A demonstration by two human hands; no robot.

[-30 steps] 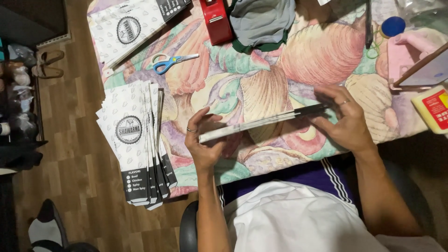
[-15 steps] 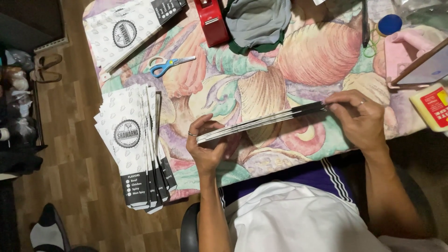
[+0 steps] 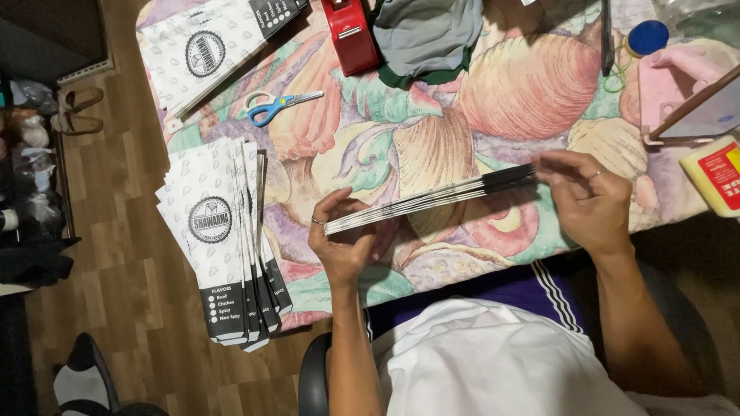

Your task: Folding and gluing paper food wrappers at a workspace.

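Observation:
I hold a thin stack of flat paper bags (image 3: 432,199) edge-on above the table, seen as a narrow white and black band. My left hand (image 3: 343,243) grips its left end from below, a ring on one finger. My right hand (image 3: 590,202) pinches the black right end. A fanned pile of the same white printed bags (image 3: 220,239) lies at the table's left edge, partly overhanging it. More such bags (image 3: 204,50) lie at the far left corner.
The table wears a shell-patterned cloth (image 3: 493,92). On it are blue-handled scissors (image 3: 277,106), a red stapler-like box (image 3: 351,35), a grey-green cloth (image 3: 424,35), a blue lid (image 3: 647,37), a pink holder (image 3: 674,85) and a yellow-red packet (image 3: 717,173). Wooden floor and sandals (image 3: 73,112) lie left.
Both hands and the edge-on stack have lifted slightly and tilted, the right end now higher. My right hand has shifted from lying along the stack to pinching its black end.

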